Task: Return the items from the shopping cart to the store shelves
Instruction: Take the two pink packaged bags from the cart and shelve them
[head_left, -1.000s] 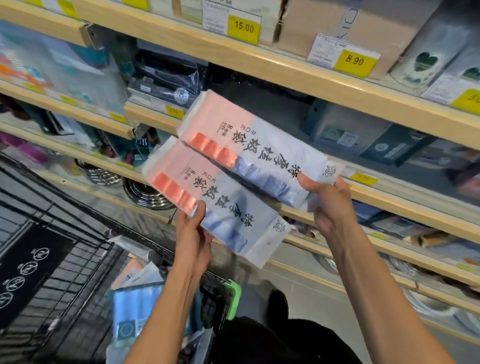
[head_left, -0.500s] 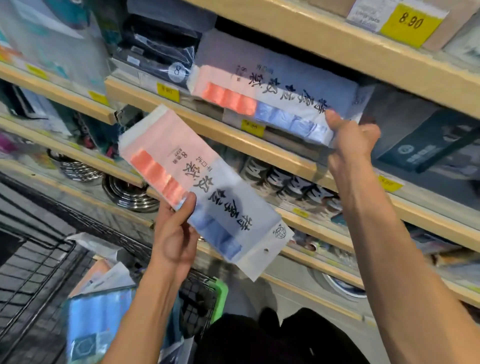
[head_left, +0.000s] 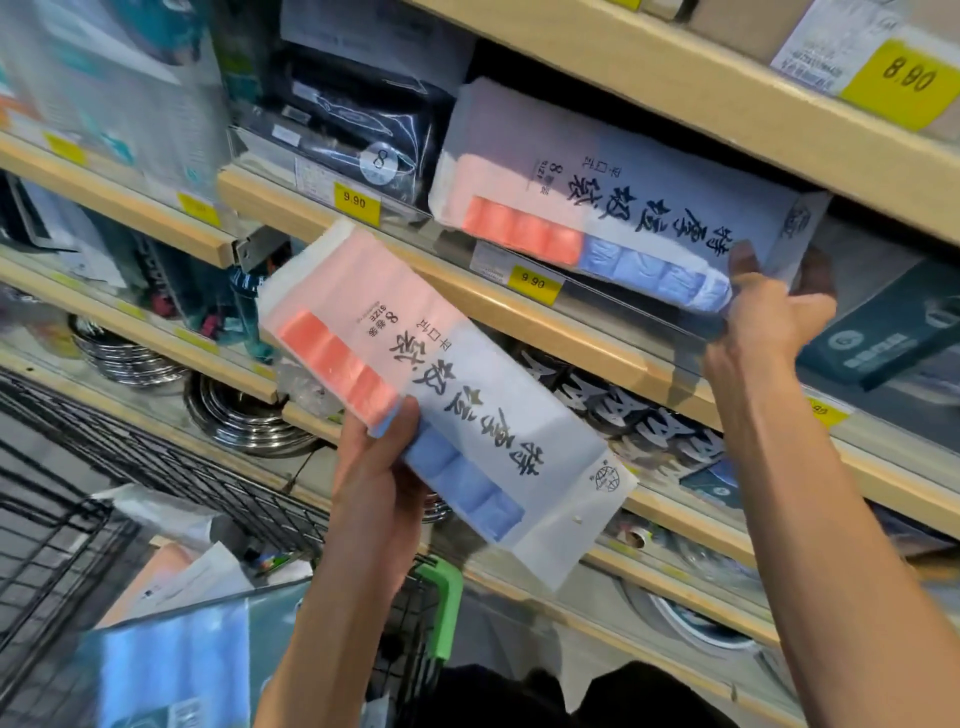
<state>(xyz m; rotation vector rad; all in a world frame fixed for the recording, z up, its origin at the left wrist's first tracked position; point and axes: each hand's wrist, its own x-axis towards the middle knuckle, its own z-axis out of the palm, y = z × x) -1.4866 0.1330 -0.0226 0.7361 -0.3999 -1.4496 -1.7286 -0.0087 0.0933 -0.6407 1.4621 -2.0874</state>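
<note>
The right hand (head_left: 769, 306) pinches the near corner of a packet (head_left: 613, 208) half on the shelf (head_left: 597, 332) at upper right; push it in level, along its long axis, which runs upper left to lower right. The left hand (head_left: 379, 467) clasps a second packet (head_left: 441, 395) at centre frame, angled likewise, above the cart (head_left: 156, 499).

Both arms raised, bare forearms entering from the bottom of the frame.
Left hand (head_left: 376, 467), centre frame: fingers curled behind a packet, thumb across its front. Right hand (head_left: 769, 317), upper right, wrist bent back: thumb and fingers pinch the end of a second packet.
</note>
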